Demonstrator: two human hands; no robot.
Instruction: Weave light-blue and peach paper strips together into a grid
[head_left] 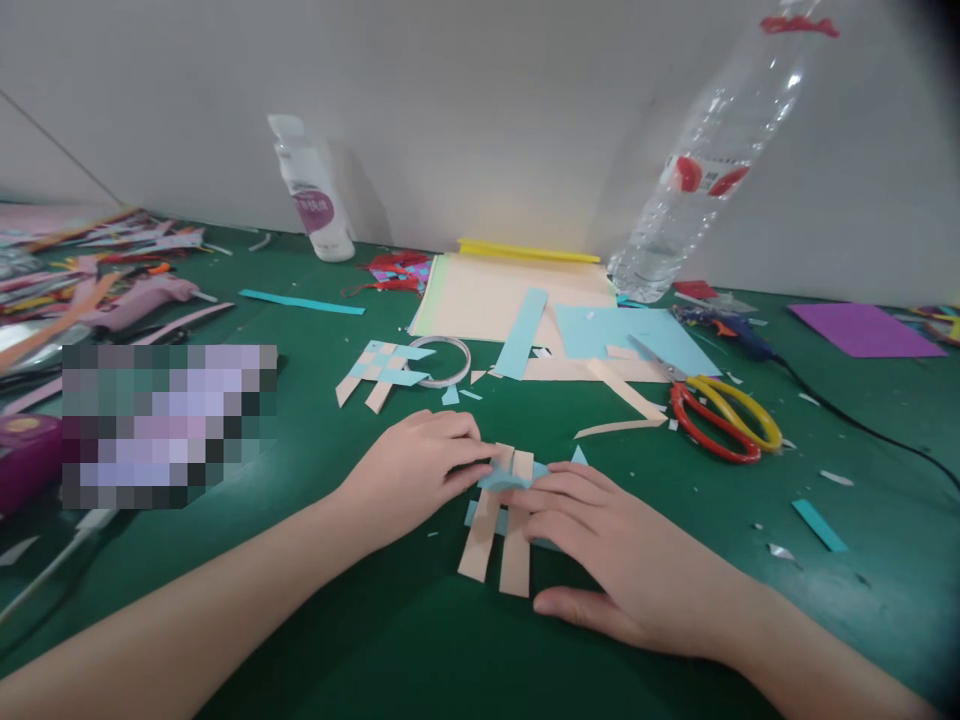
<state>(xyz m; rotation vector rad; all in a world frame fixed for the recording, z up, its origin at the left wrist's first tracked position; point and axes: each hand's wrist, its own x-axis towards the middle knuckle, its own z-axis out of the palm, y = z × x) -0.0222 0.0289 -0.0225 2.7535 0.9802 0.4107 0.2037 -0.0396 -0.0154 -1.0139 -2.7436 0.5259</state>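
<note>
Left hand [412, 468] pinches a blue strip [511, 481] lying across the peach strips [478, 548]; right hand [626, 560], loosely open, touches and partly hides their right side. Scissors [712, 420] lie beyond, rightward.

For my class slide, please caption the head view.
Left hand and right hand handle crossed paper strips on a green table.

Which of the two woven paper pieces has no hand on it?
The piece beside the ring; the left hand and right hand touch the other piece, nearer the person.
</note>
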